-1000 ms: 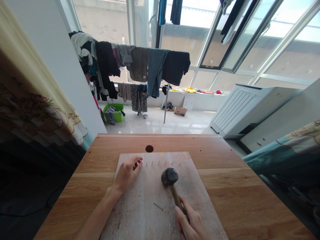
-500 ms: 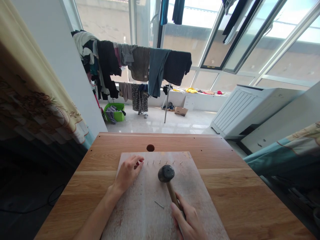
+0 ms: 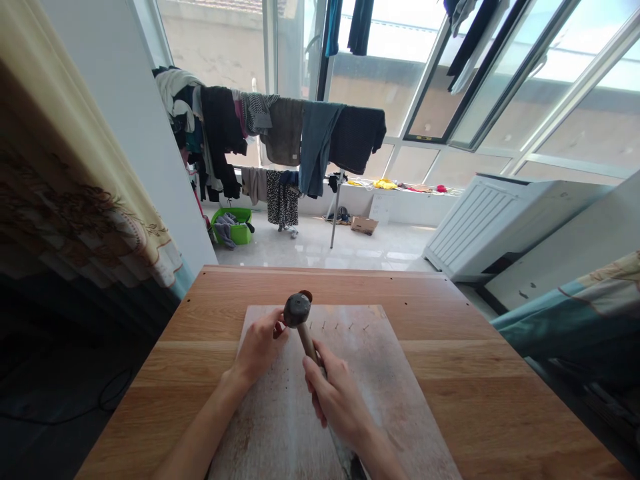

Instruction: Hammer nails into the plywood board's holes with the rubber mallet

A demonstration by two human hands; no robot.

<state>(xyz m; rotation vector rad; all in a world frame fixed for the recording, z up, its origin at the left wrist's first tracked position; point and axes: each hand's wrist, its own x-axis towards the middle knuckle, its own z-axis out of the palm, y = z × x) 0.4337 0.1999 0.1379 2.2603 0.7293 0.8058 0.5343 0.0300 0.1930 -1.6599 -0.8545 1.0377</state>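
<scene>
One mallet (image 3: 297,311) is in the right hand (image 3: 335,393), grip wrapped round its handle, head beside the left hand (image 3: 260,347). The left grip is narrow; whether it holds anything, I cannot tell. At least four nails (image 3: 336,327) stand in a row on one board (image 3: 390,400), flat on the wooden table (image 3: 175,373). Beyond, one green basket (image 3: 245,233) contains grey clothes (image 3: 227,230); laundry (image 3: 320,147) hangs before windows.

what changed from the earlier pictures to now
The right hand moved the black-headed, wooden-handled hammer left and forward, close to the left hand. The loose grey metal nail no longer shows. The hammer grip and the left hand's place at the whitish wooden board's far left stayed unchanged.
</scene>
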